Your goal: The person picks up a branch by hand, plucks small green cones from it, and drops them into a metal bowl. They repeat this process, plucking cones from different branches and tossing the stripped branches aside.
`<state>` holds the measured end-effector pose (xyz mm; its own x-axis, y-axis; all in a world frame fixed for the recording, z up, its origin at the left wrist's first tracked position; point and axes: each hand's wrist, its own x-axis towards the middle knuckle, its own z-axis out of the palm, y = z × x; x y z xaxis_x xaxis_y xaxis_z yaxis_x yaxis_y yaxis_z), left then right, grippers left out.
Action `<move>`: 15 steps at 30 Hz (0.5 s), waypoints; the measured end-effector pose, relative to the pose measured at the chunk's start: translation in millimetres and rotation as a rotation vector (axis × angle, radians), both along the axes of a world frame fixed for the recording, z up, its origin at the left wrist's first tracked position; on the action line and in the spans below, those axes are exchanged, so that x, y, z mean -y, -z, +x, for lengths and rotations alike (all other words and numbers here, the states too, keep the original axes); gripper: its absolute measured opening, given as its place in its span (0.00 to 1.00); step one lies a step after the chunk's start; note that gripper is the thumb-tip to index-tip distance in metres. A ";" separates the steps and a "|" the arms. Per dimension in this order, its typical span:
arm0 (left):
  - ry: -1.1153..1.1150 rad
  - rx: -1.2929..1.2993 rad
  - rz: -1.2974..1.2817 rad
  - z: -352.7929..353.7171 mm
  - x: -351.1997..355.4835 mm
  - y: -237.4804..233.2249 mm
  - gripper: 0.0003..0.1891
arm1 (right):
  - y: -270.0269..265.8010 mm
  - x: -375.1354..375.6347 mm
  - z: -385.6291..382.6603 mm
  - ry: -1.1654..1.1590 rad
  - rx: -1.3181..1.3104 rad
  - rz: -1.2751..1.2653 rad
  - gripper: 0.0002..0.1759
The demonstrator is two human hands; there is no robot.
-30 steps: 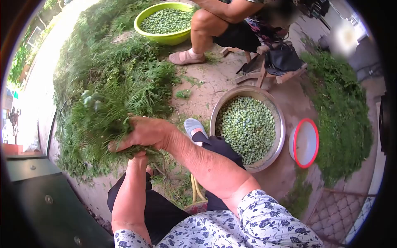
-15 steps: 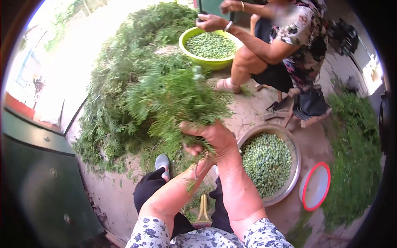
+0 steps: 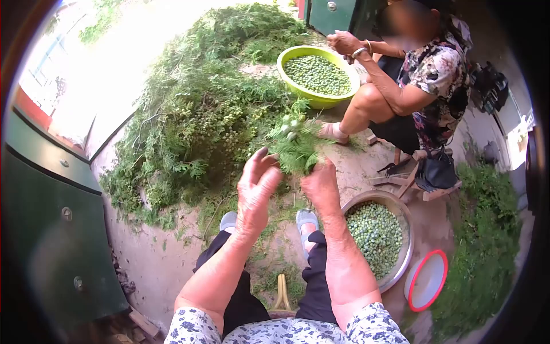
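My right hand (image 3: 322,186) is closed on the lower end of a feathery green conifer sprig (image 3: 298,150). Round pale-green cones (image 3: 290,127) show near the sprig's upper part. My left hand (image 3: 258,186) is raised just left of the sprig, thumb and fingers apart, with nothing visible in it. Below and right of my right hand stands a wide metal basin (image 3: 408,226) holding many small green cones (image 3: 375,236). A large heap of cut conifer branches (image 3: 189,123) lies ahead of my left hand.
A co-worker (image 3: 429,86) sits on a low stool at the upper right, hands raised beside a yellow-green tub (image 3: 286,83) of cones. A red-rimmed white container (image 3: 425,281) stands near more greenery (image 3: 481,246) on the right. Dark green metal panels (image 3: 51,229) flank the left.
My hands have moved apart. The large bushy bunch is gone from them, and a smaller sprig with cones is in my right hand. The co-worker's hands have come together.
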<state>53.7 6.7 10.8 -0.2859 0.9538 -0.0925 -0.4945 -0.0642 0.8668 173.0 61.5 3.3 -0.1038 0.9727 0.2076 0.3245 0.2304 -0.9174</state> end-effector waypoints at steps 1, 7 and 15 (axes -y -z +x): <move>0.127 -0.073 0.146 0.7 2.8 -6.7 0.36 | -0.1 0.5 -5.1 0.064 0.120 0.038 0.30; 0.139 0.130 -0.092 -17.6 -8.0 -2.1 0.24 | 7.2 21.1 -34.9 0.045 0.385 0.181 0.41; -0.078 0.466 -0.128 -63.5 -14.9 6.8 0.08 | -3.1 42.1 -51.3 -0.140 0.222 0.108 0.40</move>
